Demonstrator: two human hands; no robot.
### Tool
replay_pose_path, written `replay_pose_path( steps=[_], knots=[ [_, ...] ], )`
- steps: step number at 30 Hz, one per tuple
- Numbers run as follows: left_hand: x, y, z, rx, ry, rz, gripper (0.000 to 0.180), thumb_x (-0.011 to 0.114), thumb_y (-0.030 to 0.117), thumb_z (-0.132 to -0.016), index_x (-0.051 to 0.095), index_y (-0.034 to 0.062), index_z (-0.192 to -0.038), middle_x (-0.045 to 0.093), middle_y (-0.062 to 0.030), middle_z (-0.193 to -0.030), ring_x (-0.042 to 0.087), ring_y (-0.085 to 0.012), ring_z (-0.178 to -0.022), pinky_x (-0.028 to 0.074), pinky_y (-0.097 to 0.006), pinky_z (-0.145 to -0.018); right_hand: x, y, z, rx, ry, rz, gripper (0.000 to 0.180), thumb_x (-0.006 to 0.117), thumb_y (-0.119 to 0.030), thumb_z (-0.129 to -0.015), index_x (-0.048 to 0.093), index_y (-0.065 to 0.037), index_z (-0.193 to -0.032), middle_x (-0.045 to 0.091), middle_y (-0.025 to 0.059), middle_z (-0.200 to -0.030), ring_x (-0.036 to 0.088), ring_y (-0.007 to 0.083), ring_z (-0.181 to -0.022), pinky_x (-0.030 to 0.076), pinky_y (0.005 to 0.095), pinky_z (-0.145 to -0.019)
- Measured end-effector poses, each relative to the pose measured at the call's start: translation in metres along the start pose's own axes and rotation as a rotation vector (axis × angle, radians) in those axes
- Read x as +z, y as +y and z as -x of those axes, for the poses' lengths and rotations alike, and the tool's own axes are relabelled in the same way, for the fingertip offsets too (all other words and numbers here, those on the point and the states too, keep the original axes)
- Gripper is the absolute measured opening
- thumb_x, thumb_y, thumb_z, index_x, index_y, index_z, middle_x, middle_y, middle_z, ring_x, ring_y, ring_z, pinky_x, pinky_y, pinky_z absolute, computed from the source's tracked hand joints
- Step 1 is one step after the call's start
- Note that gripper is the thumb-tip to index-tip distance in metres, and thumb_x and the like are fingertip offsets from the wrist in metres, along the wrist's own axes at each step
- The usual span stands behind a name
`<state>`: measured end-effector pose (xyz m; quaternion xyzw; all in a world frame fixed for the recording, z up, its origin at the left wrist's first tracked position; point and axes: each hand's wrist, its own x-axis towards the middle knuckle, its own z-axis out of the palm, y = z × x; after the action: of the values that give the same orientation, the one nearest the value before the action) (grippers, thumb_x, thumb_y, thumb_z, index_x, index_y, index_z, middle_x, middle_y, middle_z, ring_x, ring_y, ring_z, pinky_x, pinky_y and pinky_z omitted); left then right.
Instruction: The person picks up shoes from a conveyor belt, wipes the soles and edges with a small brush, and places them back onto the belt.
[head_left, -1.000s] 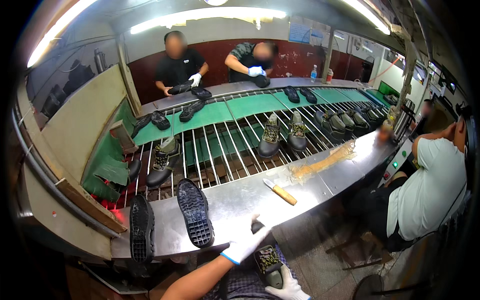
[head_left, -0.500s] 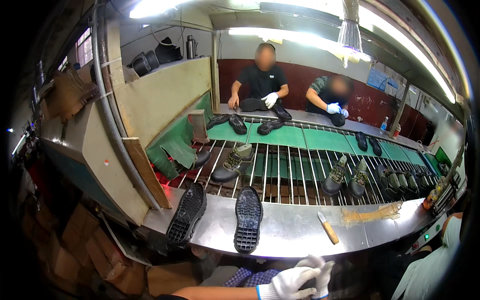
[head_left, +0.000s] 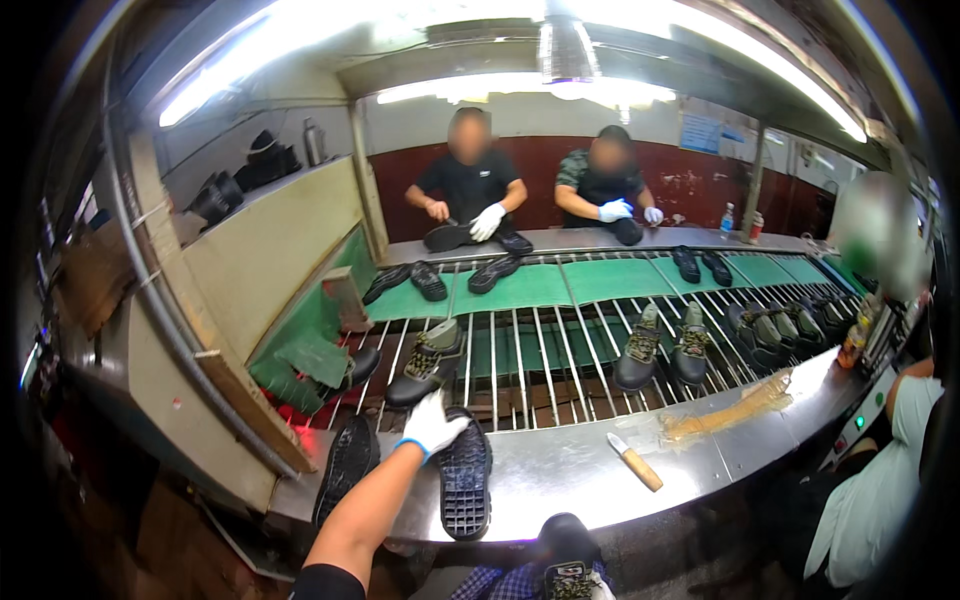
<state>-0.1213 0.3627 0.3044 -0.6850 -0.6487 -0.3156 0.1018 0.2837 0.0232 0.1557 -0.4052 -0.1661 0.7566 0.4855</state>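
head view, left grip (head_left: 434, 426) touching sole (head_left: 465, 485), knife (head_left: 636, 463) at right

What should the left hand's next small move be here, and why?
Probably to close the left hand on the right one of the two near black soles and lift it off the metal ledge. Its gloved fingers already reach that sole's far end, and a dark shoe is at the person's lap, the right hand barely showing beside it.
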Motion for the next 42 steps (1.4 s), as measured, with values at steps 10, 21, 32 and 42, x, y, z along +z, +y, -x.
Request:
replay_pose_path(
  steps=[10, 21, 32, 42],
  knots=[
    [-0.122, 0.107, -0.01, -0.812, -0.705, 1.984, 0.032, 0.07, 0.028, -0.106, 0.074, 0.0016, -0.123, 0.08, -0.016, -0.118, 0.078, -0.0316, -0.107, 0.063, -0.05, -0.101, 0.073, -0.065, 0.047, 0.203, 0.02, -0.126, 0.077, 0.052, -0.063, -0.1, 0.062, 0.0, -0.143, 0.073, 0.0197, -0.133, 0.073, 0.0343, -0.113, 0.06, 0.0482, -0.099],
    [-0.112, 0.179, 0.193, -0.293, -0.97, 1.445, 0.058, 0.075, 0.012, -0.098, 0.059, -0.0016, -0.152, 0.066, -0.0145, -0.149, 0.062, -0.0256, -0.137, 0.044, -0.042, -0.123, 0.022, -0.013, 0.057, 0.294, -0.334, -0.438, 0.12, 0.054, -0.093, -0.089, 0.045, 0.001, -0.162, 0.062, 0.0287, -0.149, 0.067, 0.0436, -0.129, 0.058, 0.0594, -0.108],
    [-0.134, 0.159, 0.155, 0.044, -0.994, 1.348, 0.077, 0.085, 0.027, -0.095, 0.052, -0.0007, -0.159, 0.059, -0.0186, -0.158, 0.055, -0.0293, -0.148, 0.04, -0.044, -0.127, 0.017, 0.044, 0.082, 0.264, -0.367, -0.877, 0.062, 0.049, -0.051, -0.116, 0.056, -0.001, -0.153, 0.064, 0.0227, -0.15, 0.067, 0.0383, -0.132, 0.061, 0.0549, -0.109],
    [-0.142, 0.166, 0.146, 0.224, -1.015, 1.179, 0.112, 0.104, 0.043, -0.07, 0.051, 0.0042, -0.161, 0.052, -0.0189, -0.164, 0.052, -0.0337, -0.151, 0.041, -0.048, -0.128, 0.031, 0.016, 0.076, 0.232, -0.272, -0.603, 0.049, 0.043, -0.039, -0.119, 0.058, -0.002, -0.149, 0.069, 0.0185, -0.141, 0.074, 0.0327, -0.118, 0.066, 0.0467, -0.1]
  ],
)
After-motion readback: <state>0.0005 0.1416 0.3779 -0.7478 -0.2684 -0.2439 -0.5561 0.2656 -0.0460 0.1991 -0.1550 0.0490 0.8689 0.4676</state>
